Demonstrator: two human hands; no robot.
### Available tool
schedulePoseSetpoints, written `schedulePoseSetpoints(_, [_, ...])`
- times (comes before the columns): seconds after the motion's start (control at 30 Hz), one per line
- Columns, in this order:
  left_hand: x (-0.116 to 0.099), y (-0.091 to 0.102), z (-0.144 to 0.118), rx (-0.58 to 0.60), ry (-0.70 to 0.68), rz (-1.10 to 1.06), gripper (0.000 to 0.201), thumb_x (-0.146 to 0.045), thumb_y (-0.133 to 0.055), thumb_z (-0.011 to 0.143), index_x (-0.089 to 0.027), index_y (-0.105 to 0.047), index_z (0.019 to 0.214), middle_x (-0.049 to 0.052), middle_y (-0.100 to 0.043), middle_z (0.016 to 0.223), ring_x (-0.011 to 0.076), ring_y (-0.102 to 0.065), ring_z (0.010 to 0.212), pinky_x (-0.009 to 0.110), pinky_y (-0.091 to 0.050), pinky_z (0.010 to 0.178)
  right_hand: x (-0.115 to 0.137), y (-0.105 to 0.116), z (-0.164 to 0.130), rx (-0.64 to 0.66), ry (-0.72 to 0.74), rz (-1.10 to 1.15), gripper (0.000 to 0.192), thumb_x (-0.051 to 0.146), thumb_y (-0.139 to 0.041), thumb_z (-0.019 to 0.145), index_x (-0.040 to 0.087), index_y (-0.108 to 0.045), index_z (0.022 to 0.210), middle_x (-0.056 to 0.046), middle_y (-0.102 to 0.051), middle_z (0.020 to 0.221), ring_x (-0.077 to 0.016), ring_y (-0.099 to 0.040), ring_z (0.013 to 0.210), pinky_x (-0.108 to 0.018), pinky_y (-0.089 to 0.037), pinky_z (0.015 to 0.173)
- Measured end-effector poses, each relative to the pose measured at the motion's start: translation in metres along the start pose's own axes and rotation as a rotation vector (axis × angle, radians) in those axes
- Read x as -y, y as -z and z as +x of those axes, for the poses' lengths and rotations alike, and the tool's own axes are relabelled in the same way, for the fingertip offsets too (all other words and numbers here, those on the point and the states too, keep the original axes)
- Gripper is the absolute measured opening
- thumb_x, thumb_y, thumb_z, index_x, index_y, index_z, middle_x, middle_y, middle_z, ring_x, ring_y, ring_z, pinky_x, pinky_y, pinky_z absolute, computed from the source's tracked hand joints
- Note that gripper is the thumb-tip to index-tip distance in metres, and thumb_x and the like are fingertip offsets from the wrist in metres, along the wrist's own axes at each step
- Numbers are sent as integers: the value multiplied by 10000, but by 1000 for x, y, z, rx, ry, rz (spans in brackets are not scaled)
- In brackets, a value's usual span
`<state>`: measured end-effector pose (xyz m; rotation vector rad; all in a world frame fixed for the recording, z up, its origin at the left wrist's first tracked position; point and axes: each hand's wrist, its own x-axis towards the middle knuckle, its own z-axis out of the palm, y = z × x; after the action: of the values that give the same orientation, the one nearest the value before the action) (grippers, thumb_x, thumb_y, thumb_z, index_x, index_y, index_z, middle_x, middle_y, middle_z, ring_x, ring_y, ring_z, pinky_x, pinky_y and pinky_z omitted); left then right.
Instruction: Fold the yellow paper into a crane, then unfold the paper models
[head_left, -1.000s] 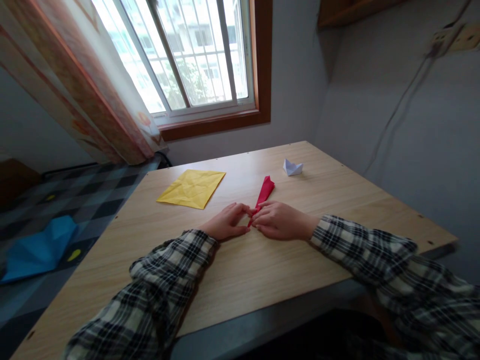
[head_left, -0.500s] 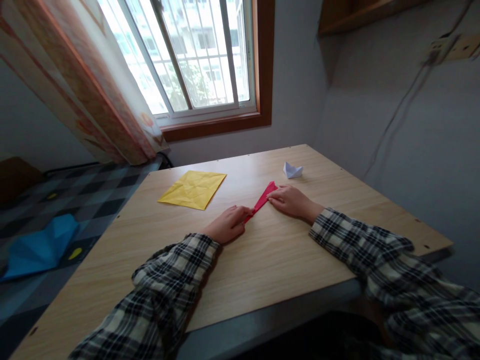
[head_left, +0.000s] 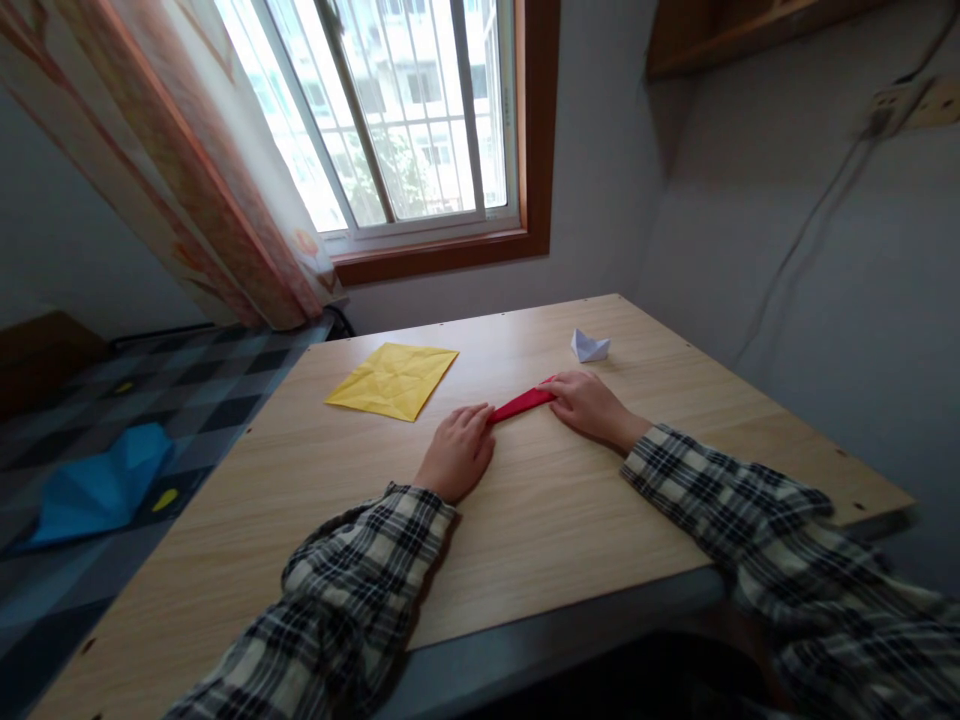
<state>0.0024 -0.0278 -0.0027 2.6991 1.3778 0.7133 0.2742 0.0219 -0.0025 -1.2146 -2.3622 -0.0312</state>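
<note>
A narrow folded strip of red paper [head_left: 520,404] lies slantwise on the wooden tabletop [head_left: 540,520]. Its left tip is gripped by my left hand [head_left: 456,455], fingers closed at the end. At the upper right end, my right hand [head_left: 589,405] has its fingers closed on the paper and covers that tip. Beyond my left hand lies a creased yellow paper square [head_left: 394,382]. A small white folded paper boat [head_left: 590,346] stands just past my right hand.
To the left, a blue folded paper [head_left: 105,485] rests on a checked cloth [head_left: 45,600] beside the board. A barred window [head_left: 397,120] and a patterned curtain [head_left: 202,160] are behind. On the right wall hangs a cable [head_left: 799,230] from a socket [head_left: 892,108].
The red paper has turned to lie flatter across the table, its far end coming down. My left hand has shifted its fingers up around the left tip. The view has moved slightly.
</note>
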Motion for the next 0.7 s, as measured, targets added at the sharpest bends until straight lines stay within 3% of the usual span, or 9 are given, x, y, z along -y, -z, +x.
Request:
schedulePoseSetpoints(0.17, [10,-4,1,-34,86,36,347,-273,-537,953,-163,-618,1272,139,-653,1291,303,-571,1233,527,-467,1090,0,-3,-1,-87,47,18,341,189,-601,903,203,-710,1226,-117,-684,1160,-273,-602,1075,-432,-447,985])
schedulePoseSetpoints(0.4, [6,2,4,-81,-15,4,270,-158,-524,941,-218,-695,1141,100,-688,1213,266,-608,1135,495,-520,1016,6,2,-3,-191,71,12,443,219,-643,892,214,-624,1335,-133,-596,1314,-296,-518,1235,-473,-389,1082])
schedulePoseSetpoints(0.6, [1,5,7,-82,-87,-6,203,-223,-525,983,-216,-721,1035,102,-706,1163,271,-611,1093,504,-525,977,9,5,-2,-162,165,40,194,178,-559,949,214,-730,1033,-93,-677,1116,-258,-554,1100,-450,-391,1036])
schedulePoseSetpoints(0.7, [-1,5,7,-57,-133,10,185,-189,-545,968,-217,-720,1023,86,-708,1162,264,-610,1099,493,-521,987,11,8,-3,-146,183,46,144,259,-600,952,209,-730,915,-84,-682,1038,-251,-554,1030,-440,-391,999])
